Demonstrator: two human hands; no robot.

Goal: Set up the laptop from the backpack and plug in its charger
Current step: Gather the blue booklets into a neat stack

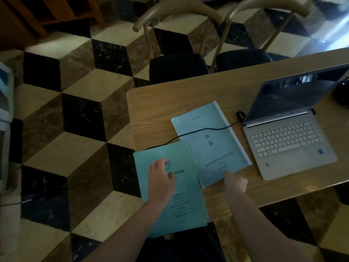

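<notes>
A silver laptop point(289, 137) stands open on the wooden table point(162, 103) at the right, its screen dark. A black charger cable point(200, 131) runs from the laptop's left side across a pale blue booklet point(209, 140) and off the table's left edge. A second, greener booklet point(181, 201) lies at the table's near left corner, partly overhanging it. My left hand point(160, 178) rests flat on the green booklet. My right hand point(236, 183) pinches the near edge of the pale blue booklet. No backpack shows.
Two chairs point(177, 67) with dark seats and curved wooden backs stand at the table's far side. A dark object point(342, 93) sits at the right edge behind the laptop. The floor is a checkered cube pattern, with a cable point(11, 203) lying on it at left.
</notes>
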